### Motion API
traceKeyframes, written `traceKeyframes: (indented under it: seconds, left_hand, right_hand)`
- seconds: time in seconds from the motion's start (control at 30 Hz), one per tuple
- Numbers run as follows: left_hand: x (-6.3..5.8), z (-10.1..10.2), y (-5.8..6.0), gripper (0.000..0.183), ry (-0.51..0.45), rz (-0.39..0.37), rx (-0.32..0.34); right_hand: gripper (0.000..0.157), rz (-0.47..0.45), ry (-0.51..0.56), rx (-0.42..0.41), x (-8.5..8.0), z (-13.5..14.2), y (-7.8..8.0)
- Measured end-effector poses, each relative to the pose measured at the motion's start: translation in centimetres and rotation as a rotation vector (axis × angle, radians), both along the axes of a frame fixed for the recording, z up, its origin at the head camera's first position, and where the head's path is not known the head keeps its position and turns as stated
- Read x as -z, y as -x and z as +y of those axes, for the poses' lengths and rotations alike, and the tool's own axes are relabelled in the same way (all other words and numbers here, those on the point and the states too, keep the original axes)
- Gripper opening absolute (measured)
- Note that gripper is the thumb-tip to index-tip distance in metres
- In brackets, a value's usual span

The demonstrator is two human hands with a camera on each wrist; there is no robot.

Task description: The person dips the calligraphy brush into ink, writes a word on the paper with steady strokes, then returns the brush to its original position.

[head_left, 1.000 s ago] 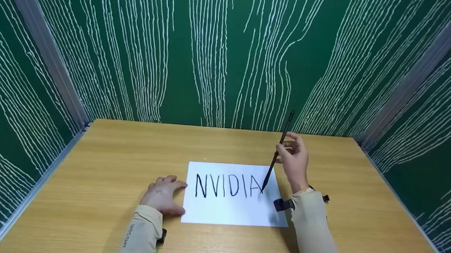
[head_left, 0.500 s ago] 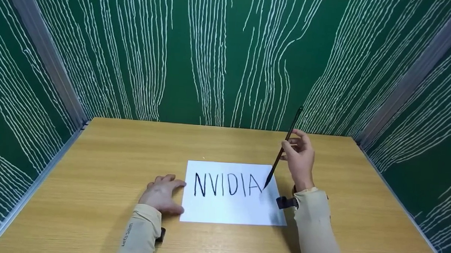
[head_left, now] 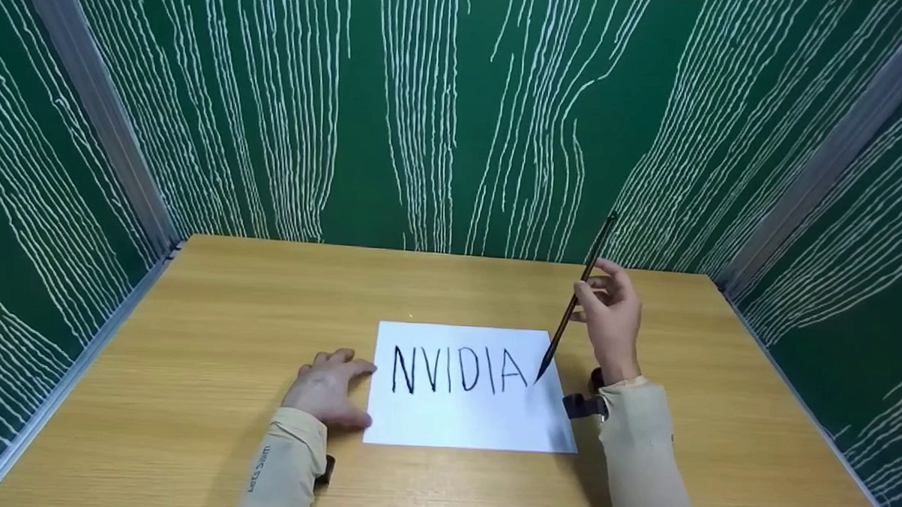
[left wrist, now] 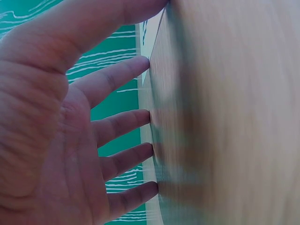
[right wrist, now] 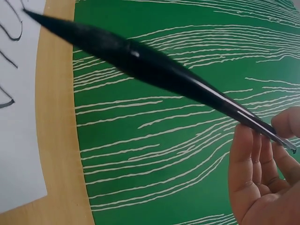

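Note:
A white sheet of paper [head_left: 460, 426] lies on the wooden table, with "NVIDIA" in black strokes across its upper half. My right hand [head_left: 614, 319] pinches a dark ink brush [head_left: 561, 332] by the upper handle, between thumb and fingers. The brush slants, its dark pointed bristles [right wrist: 79, 37] down over the paper, just right of the letter A. Whether the tip touches the paper I cannot tell. My left hand [head_left: 326, 392] is spread at the sheet's left edge, thumb and index finger at that edge. In the left wrist view its other fingertips [left wrist: 149, 150] rest on the tabletop.
The wooden tabletop [head_left: 192, 349] surrounds the paper. Green walls [head_left: 635, 125] with white wavy lines stand behind it and on both sides, joined by grey corner posts [head_left: 822, 161]. Dark wrist straps [head_left: 584, 406] sit at the sleeves.
My right hand has moved rightward, carrying the brush tip from the foot of the A's right stroke to just right of the letter. The left hand and paper stay in place.

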State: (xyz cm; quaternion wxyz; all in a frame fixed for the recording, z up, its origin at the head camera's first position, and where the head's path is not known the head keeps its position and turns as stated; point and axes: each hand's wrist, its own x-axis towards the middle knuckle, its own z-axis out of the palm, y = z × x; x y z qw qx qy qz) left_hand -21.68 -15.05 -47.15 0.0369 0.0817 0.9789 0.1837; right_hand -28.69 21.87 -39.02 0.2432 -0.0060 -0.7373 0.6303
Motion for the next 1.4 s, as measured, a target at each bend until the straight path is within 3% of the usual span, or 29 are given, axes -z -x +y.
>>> traceKeyframes:
  seconds: [0.33,0.7,0.9,1.1,1.4]
  left_hand:
    - [-0.2,0.1,0.0,0.078,-0.001,-0.021,-0.004]
    - [-0.1,0.1,0.0,0.074,-0.007,-0.006,-0.016]
    - [0.0,0.2,-0.1,0.073,-0.009,0.002,-0.014]
    - [0.0,0.2,-0.1,0.075,-0.013,0.0,-0.013]
    - [0.0,0.1,-0.1,0.076,-0.016,-0.002,-0.012]
  right_hand:
    - [0.038,-0.032,0.007,-0.008,0.3,2.3,0.4]
    - [0.041,-0.12,-0.136,-0.064,0.3,7.0,1.3]
    - [0.046,-0.227,-0.242,-0.145,0.2,9.5,1.6]
    - [0.049,-0.343,-0.264,-0.214,0.4,11.3,2.2]
    - [0.052,-0.413,-0.304,-0.247,1.0,12.5,2.7]
